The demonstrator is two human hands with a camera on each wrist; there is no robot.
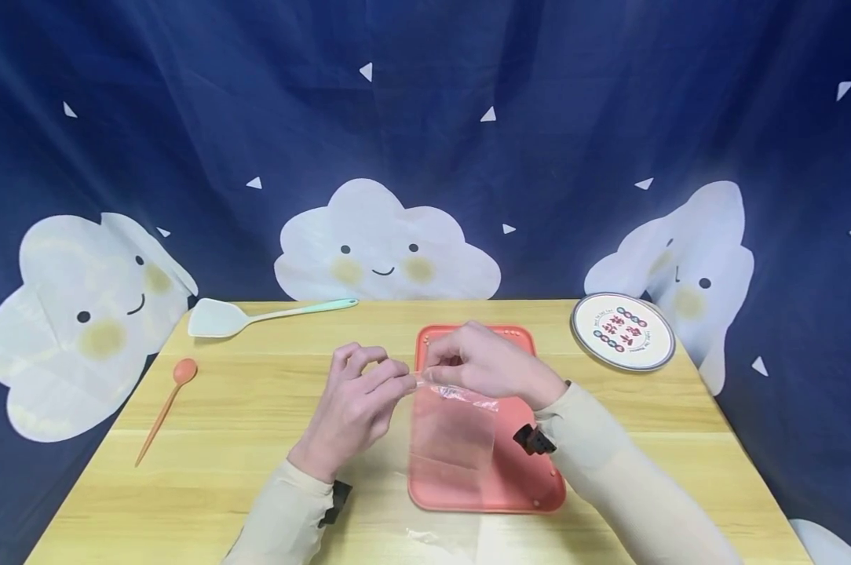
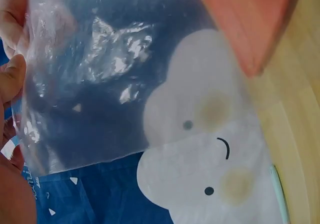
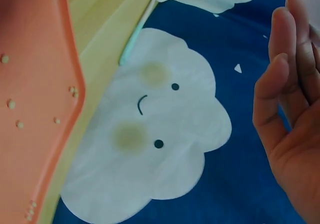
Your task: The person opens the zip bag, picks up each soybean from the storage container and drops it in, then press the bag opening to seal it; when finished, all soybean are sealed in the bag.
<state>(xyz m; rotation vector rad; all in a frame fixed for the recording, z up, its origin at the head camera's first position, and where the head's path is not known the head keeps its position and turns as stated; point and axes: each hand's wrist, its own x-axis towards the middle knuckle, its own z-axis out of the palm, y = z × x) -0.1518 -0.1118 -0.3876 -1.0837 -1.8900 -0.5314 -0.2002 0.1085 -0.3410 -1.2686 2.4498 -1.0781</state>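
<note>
A clear plastic bag [image 1: 454,435] hangs between my two hands, above the red tray [image 1: 530,475]. My left hand [image 1: 358,404] pinches the bag's upper edge at its left end. My right hand [image 1: 485,362] pinches the same edge farther right, over the tray's far half. In the left wrist view the bag [image 2: 105,98] spreads out, wrinkled and shiny near the fingers. The right wrist view shows the right hand [image 3: 292,129] with bent fingers; its pinch lies mostly out of that frame. Several small pale pellets [image 3: 11,103] lie on the tray.
A white spatula [image 1: 217,319] with a mint handle lies at the table's back left. Nearer the left edge is an orange spoon [image 1: 184,371]. A round white plate [image 1: 623,331] with printed characters sits at the back right. Behind hangs a blue cloud-patterned curtain [image 1: 425,149].
</note>
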